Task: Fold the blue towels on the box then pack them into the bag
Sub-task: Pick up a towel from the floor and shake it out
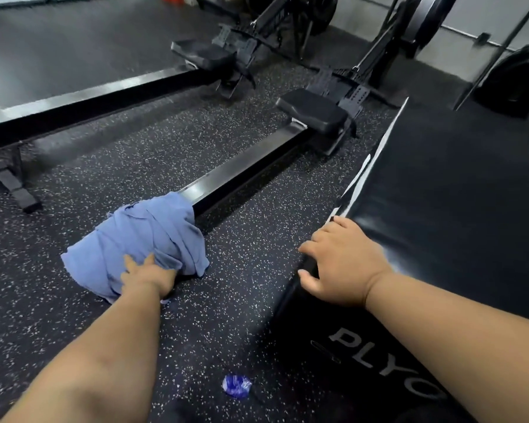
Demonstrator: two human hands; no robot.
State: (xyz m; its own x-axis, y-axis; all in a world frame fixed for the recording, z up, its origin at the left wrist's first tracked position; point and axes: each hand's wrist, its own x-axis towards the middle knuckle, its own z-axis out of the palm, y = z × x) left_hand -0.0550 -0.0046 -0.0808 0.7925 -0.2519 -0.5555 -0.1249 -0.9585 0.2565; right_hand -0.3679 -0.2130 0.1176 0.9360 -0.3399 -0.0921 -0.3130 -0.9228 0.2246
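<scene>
A bundle of crumpled blue towels point(141, 239) lies on the speckled gym floor, draped over the near end of a rowing machine rail point(242, 172). My left hand point(147, 276) reaches down onto the bundle's near edge, fingers closing into the cloth. The black padded plyo box point(455, 215) stands at the right, its top bare. My right hand point(339, 264) rests on the box's left edge, fingers spread, holding nothing. No bag is in view.
A second rowing machine point(104, 96) runs across the back left. Racks and weight plates point(519, 77) stand at the far right. A small blue-and-white wrapper point(236, 386) lies on the floor near my feet.
</scene>
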